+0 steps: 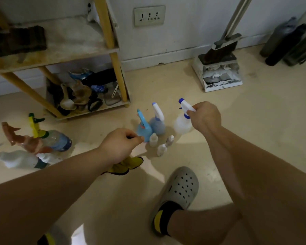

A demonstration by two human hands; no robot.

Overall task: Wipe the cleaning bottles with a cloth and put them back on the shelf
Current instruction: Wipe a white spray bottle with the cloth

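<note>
Gripped white bottle (182,125) by its spray head with right hand (206,117), at one o'clock, just right of two blue bottles (157,127). Held yellow cloth (126,166) in curled left hand (121,145), near centre. Faced shelf (69,50) at ten o'clock.

The middle board (74,43) of the shelf lay mostly bare beside a dark bundle (19,40); clutter (85,92) crammed the bottom tier (95,112), and standing bottles (144,129) crowded the floor (166,82) before it.
</note>
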